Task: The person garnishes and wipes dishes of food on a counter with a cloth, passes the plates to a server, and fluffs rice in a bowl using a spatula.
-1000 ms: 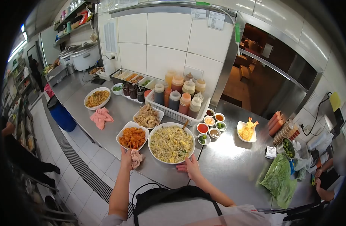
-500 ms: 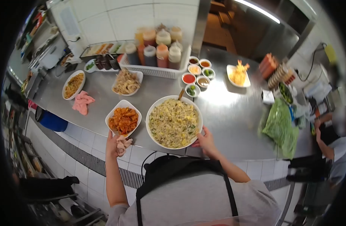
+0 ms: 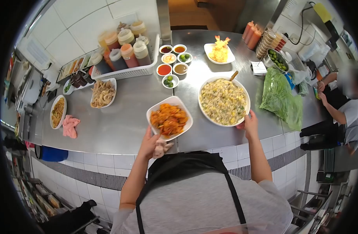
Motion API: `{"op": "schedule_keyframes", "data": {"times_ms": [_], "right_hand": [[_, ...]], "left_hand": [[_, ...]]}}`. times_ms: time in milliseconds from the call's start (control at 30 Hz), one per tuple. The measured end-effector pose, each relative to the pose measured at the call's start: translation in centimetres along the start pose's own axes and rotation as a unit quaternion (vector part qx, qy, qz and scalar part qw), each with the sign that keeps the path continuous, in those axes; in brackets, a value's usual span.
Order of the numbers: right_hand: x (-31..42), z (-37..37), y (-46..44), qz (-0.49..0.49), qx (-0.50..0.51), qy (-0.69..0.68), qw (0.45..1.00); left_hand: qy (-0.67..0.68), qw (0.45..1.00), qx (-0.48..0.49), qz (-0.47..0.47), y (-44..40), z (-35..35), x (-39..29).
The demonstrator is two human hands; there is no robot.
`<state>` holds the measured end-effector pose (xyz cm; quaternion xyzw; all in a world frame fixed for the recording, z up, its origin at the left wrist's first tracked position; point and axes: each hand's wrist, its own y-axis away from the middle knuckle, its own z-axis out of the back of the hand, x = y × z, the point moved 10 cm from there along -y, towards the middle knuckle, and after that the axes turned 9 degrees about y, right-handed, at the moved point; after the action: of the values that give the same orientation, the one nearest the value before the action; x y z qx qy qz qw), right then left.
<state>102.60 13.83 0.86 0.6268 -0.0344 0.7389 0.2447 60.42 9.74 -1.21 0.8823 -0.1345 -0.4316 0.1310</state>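
Note:
My left hand (image 3: pixel 148 145) grips the near edge of a squarish white bowl of orange-red food (image 3: pixel 169 118), with a crumpled pale pink cloth (image 3: pixel 162 148) also in its grasp. My right hand (image 3: pixel 250 124) holds the near right rim of a large round bowl of fried rice (image 3: pixel 223 101), its fingers partly hidden under the bowl. A brown handle (image 3: pixel 234 75) sticks out of the rice. Behind the two bowls stand several small sauce cups (image 3: pixel 164 70). A white dish with fried shrimp (image 3: pixel 219 54) is beyond the rice.
Sauce bottles stand in a white basket (image 3: pixel 126 73). Left are a bowl of pale fried food (image 3: pixel 103 93), a noodle bowl (image 3: pixel 58 112) and a pink cloth (image 3: pixel 71 126). Right are a green plastic bag (image 3: pixel 281 98), a pot of green fruit (image 3: pixel 275 60) and another person (image 3: pixel 344 113).
Both held bowls have moved right along the counter, away from the pale fried food and closer to the shrimp dish. The view has swung to the right.

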Motion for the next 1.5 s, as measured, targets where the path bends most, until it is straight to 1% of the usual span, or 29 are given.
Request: {"op": "schedule_keyframes", "data": {"times_ms": [100,133,200,300,367,400,500,533,633,667,733,767,800,900,933,1033,1067,1167,1233,1267,1333,1400,1433,1500], "right_hand": [[1.0,1.5,-2.4,0.002,-0.022,-0.004,1.000],[1.4,1.8,-3.2,0.003,-0.028,-0.004,1.000],[1.5,2.4,-5.3,0.002,-0.032,-0.005,0.999],[1.4,3.3,-7.5,0.002,-0.038,0.005,0.999],[2.4,3.8,-8.0,0.007,-0.060,0.013,0.998],[2.1,4.3,-8.6,-0.004,-0.086,0.014,0.996],[1.2,5.7,-9.7,-0.012,-0.139,-0.019,0.990],[0.7,5.7,-9.8,-0.023,-0.127,-0.036,0.991],[0.0,5.7,-9.1,0.005,-0.136,-0.118,0.984],[-0.4,5.5,-8.7,0.012,-0.139,-0.143,0.980],[-0.7,4.7,-7.1,0.027,-0.146,-0.193,0.970],[-1.0,3.7,-6.2,0.012,-0.132,-0.213,0.968],[-0.4,2.3,-4.7,-0.002,-0.117,-0.233,0.965],[-0.1,-0.4,-2.1,-0.039,-0.084,-0.265,0.960],[-0.3,-1.1,-1.7,-0.053,-0.073,-0.271,0.958],[0.7,-2.5,-1.2,-0.005,-0.034,-0.290,0.957],[0.4,-2.3,-1.4,-0.002,-0.041,-0.296,0.954],[0.6,-2.2,-2.6,0.014,-0.050,-0.299,0.953],[0.9,-2.5,-1.9,0.018,-0.050,-0.273,0.961],[0.8,-2.6,-1.4,0.015,-0.059,-0.287,0.956],[0.6,-3.4,-0.5,0.010,-0.069,-0.315,0.947],[0.0,-5.4,0.5,-0.002,-0.017,-0.289,0.957],[-0.2,-7.2,1.1,-0.007,0.021,-0.272,0.962],[-0.2,-11.4,2.9,0.015,0.123,-0.176,0.977]], "left_hand": [[-0.014,0.999,0.039,0.011,-2.4,-6.7,0.4],[-0.020,0.999,0.032,-0.002,-3.7,-7.9,0.7],[-0.028,0.999,0.014,-0.026,-6.8,-9.1,1.9],[-0.044,0.998,0.020,-0.036,-11.1,-10.4,3.5],[-0.016,0.999,0.042,-0.010,-12.7,-11.8,3.7],[-0.003,0.999,0.053,0.002,-13.5,-12.5,3.7],[-0.040,0.995,0.090,0.035,-14.5,-14.0,2.5],[-0.040,0.995,0.072,0.057,-14.8,-14.1,2.3],[-0.053,0.987,0.102,0.117,-15.6,-14.1,2.3],[-0.070,0.985,0.112,0.115,-16.0,-14.2,2.0],[-0.055,0.983,0.123,0.128,-17.2,-13.7,2.4],[-0.047,0.981,0.129,0.134,-17.7,-13.4,2.6],[-0.041,0.979,0.156,0.123,-17.1,-14.0,2.1],[0.086,0.989,0.076,0.098,-14.5,-13.4,2.0],[0.093,0.985,0.116,0.085,-13.5,-14.1,1.9],[0.064,0.986,0.150,0.046,-13.3,-14.8,1.8],[0.000,0.992,0.114,0.062,-12.9,-14.3,2.2],[-0.019,0.991,0.129,0.043,-14.6,-13.8,2.1],[-0.002,0.988,0.147,0.044,-15.3,-13.9,1.8],[0.007,0.987,0.156,0.046,-15.4,-13.9,2.0],[0.053,0.988,0.131,0.069,-14.4,-14.2,2.4],[0.078,0.990,0.085,0.087,-13.5,-14.1,2.9],[0.028,0.993,0.096,0.067,-13.2,-13.5,3.0],[-0.074,0.991,0.107,0.031,-12.6,-11.0,3.7]]}}
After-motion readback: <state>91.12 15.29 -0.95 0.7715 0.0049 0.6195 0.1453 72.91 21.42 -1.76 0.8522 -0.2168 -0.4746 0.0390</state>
